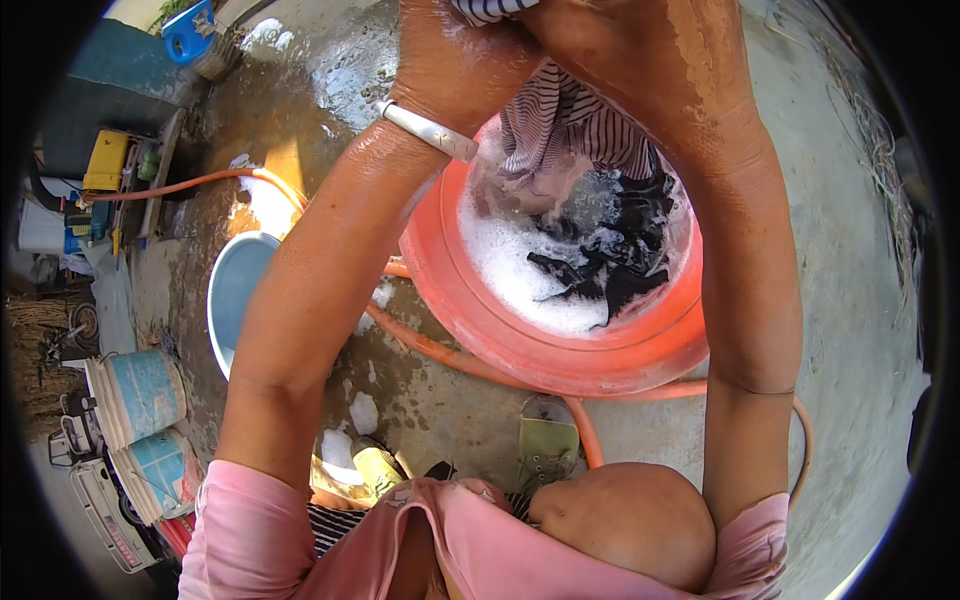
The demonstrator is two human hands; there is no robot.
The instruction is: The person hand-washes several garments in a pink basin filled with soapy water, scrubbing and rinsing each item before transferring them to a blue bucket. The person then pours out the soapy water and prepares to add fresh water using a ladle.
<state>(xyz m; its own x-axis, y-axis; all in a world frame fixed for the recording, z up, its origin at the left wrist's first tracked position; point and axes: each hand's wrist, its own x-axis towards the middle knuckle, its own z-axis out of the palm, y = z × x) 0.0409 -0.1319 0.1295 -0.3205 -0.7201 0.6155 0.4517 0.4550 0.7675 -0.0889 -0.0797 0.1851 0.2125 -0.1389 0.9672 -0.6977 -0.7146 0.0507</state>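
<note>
At the top edge my left hand (468, 55) and my right hand (635, 45) are close together, both gripping a wet striped garment (575, 125). Most of their fingers are cut off by the frame or hidden behind the hands. The striped fabric hangs from them in folds over a red plastic basin (560, 365). White suds (515, 285) float on the water inside, and dark clothes (625, 250) lie partly under it. A silver bangle (428, 130) sits on my left wrist.
An orange hose (440, 350) runs over the wet concrete, passing close by the basin. Behind my left forearm is a blue-grey tub (235, 290). Stacked buckets (140, 400) lie at the left, below a yellow item (107, 160). A blue plastic container (188, 32) is at the upper left.
</note>
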